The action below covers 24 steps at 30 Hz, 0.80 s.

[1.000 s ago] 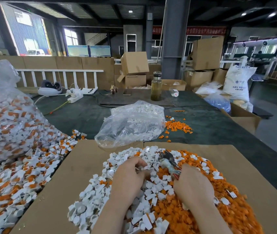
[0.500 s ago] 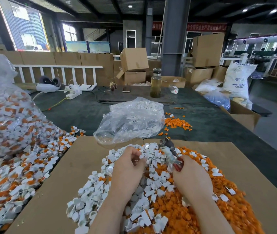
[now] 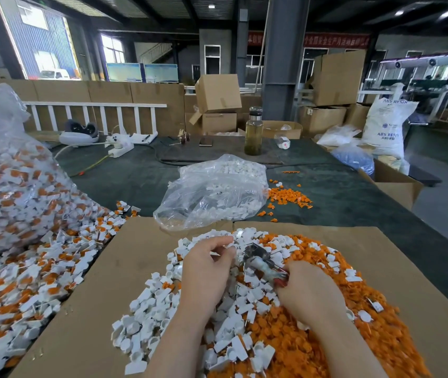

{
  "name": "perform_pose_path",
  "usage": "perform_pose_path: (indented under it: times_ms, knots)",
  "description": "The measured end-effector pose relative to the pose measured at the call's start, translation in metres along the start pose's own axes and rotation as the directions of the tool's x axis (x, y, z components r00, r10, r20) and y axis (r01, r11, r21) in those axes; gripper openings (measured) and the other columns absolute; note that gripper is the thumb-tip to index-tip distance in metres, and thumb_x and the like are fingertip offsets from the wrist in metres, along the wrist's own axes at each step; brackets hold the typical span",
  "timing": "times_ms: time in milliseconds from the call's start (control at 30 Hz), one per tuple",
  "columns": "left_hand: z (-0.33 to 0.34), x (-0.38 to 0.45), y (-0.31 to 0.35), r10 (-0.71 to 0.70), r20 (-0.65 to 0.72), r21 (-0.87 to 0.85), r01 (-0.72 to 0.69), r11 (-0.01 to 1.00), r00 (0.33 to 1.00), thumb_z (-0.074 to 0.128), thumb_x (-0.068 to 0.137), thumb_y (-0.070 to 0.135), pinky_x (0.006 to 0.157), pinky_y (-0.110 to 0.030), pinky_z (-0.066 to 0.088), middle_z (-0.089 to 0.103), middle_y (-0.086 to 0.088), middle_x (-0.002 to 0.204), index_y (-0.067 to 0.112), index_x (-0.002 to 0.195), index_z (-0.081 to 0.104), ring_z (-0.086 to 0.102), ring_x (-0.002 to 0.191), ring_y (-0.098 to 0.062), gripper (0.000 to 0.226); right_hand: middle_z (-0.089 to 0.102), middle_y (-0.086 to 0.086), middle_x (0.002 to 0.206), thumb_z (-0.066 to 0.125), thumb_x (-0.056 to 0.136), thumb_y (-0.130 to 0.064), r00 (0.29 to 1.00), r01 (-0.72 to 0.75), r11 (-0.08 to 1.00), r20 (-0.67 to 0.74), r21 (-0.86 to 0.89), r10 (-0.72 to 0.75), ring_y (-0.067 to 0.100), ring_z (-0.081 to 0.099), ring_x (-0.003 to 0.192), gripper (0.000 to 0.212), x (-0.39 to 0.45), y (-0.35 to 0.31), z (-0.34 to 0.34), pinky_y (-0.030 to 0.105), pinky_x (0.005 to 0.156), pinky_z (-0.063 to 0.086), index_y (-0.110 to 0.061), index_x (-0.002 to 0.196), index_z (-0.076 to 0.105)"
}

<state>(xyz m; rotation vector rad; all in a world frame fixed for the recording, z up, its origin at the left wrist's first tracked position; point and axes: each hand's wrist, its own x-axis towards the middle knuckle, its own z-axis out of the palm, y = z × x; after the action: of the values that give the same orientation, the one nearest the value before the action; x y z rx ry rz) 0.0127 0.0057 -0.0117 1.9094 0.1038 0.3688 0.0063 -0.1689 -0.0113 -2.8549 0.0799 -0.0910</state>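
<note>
- Fingers [image 3: 217, 242] of my left hand [image 3: 206, 274] are curled in narrow, with the tips pinching a small white piece [image 3: 231, 239] at the top of the heap.
- My right hand [image 3: 308, 293] is wrapped round the red handles of the pliers [image 3: 259, 259]. The metal head points up-left, just beside the left fingertips.
- Loose white pieces [image 3: 160, 312] lie under and left of the fingers, and orange pieces [image 3: 315, 350] lie under and right of them.
- The cardboard sheet [image 3: 94, 309] lies beneath both hands, and a clear bag [image 3: 214, 195] sits beyond the fingertips.
</note>
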Motion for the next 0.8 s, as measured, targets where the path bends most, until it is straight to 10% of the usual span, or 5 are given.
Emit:
perform_pose_path:
  times_ms: [133,300,533,800]
  knots:
    - [0.002,-0.001,0.003,-0.052,-0.034,-0.088,0.048,0.995,0.998,0.073,0.089,0.025,0.063,-0.006,0.044,0.07,0.01,0.081,0.034,0.099,0.066,0.067,0.073,-0.001,0.015,0.057,-0.012,0.077,0.058,0.091,-0.039,0.999,-0.008,1.0,-0.038,0.014,0.009,0.005,0.056,0.067,0.012,0.0,0.0,0.001,0.021,0.059,0.053,-0.031,0.084,0.053]
    - [0.003,-0.003,0.009,-0.104,-0.036,-0.215,0.094,0.972,0.994,0.079,0.083,0.021,0.081,-0.03,0.056,0.072,0.008,0.085,0.028,0.091,0.07,0.071,0.082,-0.01,0.013,0.057,-0.012,0.072,0.054,0.094,-0.041,0.987,0.005,0.979,-0.156,0.206,0.028,0.004,0.054,0.062,0.016,0.002,-0.003,-0.001,0.02,0.048,0.038,-0.032,0.082,0.048]
    - [0.004,-0.004,0.013,-0.168,0.065,-0.396,0.18,0.9,0.984,0.075,0.086,0.009,0.086,-0.038,0.059,0.073,-0.003,0.087,0.022,0.097,0.074,0.075,0.079,-0.02,0.017,0.058,-0.013,0.059,0.058,0.094,-0.018,0.978,0.157,0.684,-0.21,0.712,-0.006,0.003,0.047,0.048,0.016,0.001,-0.016,-0.002,0.017,0.045,0.034,-0.027,0.083,0.063]
    - [0.011,-0.006,0.016,-0.231,0.13,-0.458,0.265,0.848,0.964,0.074,0.082,0.0,0.063,-0.023,0.054,0.074,-0.011,0.087,0.015,0.096,0.072,0.066,0.063,-0.013,0.021,0.063,-0.014,0.069,0.066,0.091,-0.017,0.962,0.236,0.485,-0.273,0.842,0.007,-0.002,0.054,0.057,0.012,-0.006,-0.028,-0.002,0.01,0.051,0.042,-0.028,0.086,0.066]
